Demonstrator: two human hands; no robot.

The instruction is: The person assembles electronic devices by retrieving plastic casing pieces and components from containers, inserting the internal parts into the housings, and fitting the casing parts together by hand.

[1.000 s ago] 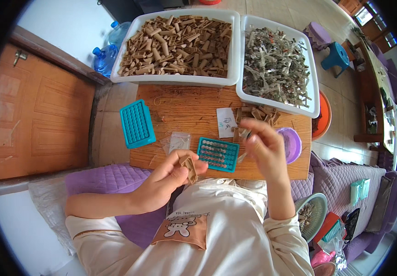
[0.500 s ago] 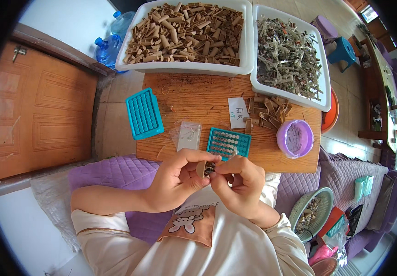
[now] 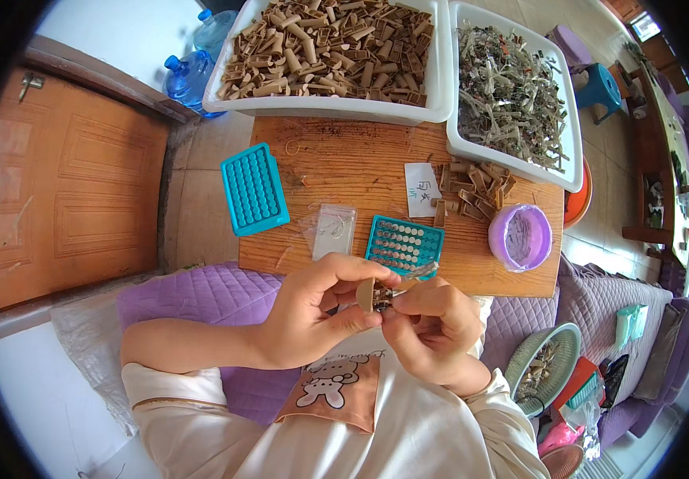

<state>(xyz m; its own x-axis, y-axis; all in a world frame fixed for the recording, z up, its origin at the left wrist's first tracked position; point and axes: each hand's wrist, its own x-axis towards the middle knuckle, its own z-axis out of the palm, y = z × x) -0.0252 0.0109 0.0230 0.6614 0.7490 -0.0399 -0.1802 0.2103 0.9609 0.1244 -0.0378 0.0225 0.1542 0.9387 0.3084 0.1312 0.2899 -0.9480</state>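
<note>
Over the near edge of the wooden table, my left hand [image 3: 312, 311] is closed on a tan half-round plastic casing [image 3: 366, 295], gripped between thumb and fingers. The casing's open side faces right, and small dark and metallic parts show inside. My right hand [image 3: 436, 323] pinches at those parts; a clear, shiny strip [image 3: 424, 270] sticks out above its fingers. What the fingertips grip is mostly hidden. Just beyond the hands lies a teal tray [image 3: 438, 247], partly filled with round silver button cells [image 3: 396, 239]. Beside it is a clear plastic bag [image 3: 334, 227].
A second teal tray [image 3: 252, 191] lies at the left. White tubs hold tan casings [image 3: 344, 56] and clear-stripped electronic parts [image 3: 508, 88]. Loose casings [image 3: 476, 191], a paper note [image 3: 422, 191] and a purple bowl [image 3: 548, 239] are on the right. A green basket [image 3: 568, 375] stands lower right.
Both hands have shifted slightly right with the casing. The casing's open side shows more, and the clear strip now stands out further above the right fingers. The view has shifted slightly.
</note>
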